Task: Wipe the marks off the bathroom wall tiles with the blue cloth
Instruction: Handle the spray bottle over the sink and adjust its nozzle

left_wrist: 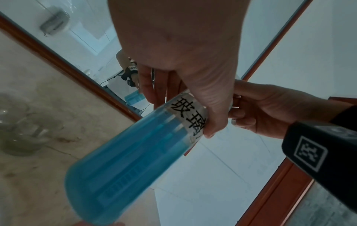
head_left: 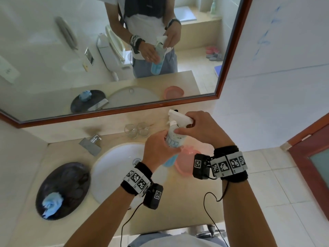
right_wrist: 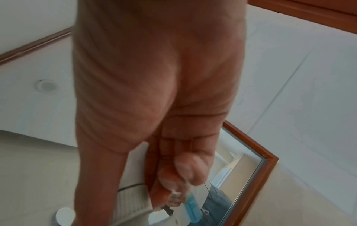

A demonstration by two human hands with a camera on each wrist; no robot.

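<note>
We held the spray bottle [head_left: 171, 139] tilted, left hand [head_left: 158, 148] grasping its body, right hand [head_left: 199, 129] clasping its trigger head; the blue cloth [head_left: 51, 205] lay on the dark tray [head_left: 71, 175] far left on the desk, nearer our left hand.

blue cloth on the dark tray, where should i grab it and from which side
Pinch the blue cloth at its bunched top folds, coming straight down from above. It lies crumpled in a loose heap at the near end of the dark oval tray, so raised folds give the fingers purchase. Both hands are now busy with the spray bottle.
</note>
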